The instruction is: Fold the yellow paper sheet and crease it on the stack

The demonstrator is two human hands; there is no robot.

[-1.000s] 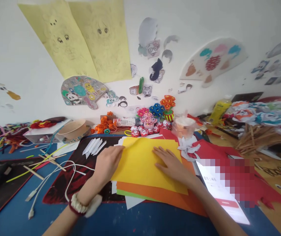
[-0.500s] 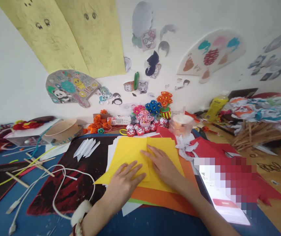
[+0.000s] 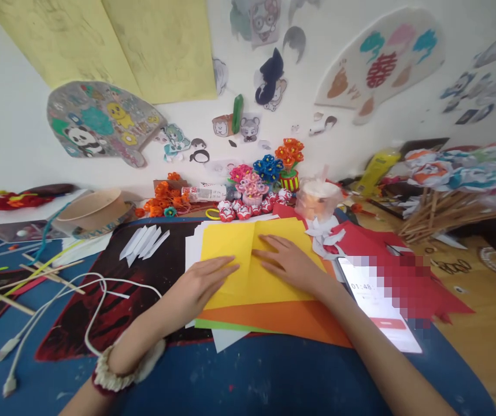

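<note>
Yellow paper (image 3: 248, 283), creased near its middle, lies under both open-grip hands (image 3: 289, 266).

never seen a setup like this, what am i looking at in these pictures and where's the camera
There is no machine here: a person works with two bare hands. Every picture comes from one camera worn on the head, looking forward and down. The left hand and right hand rest on a creased yellow sheet, above orange paper. Around them lie folded white strips, red paper and a lit phone, partly pixelated. Blue flowers stand near the wall.
</note>
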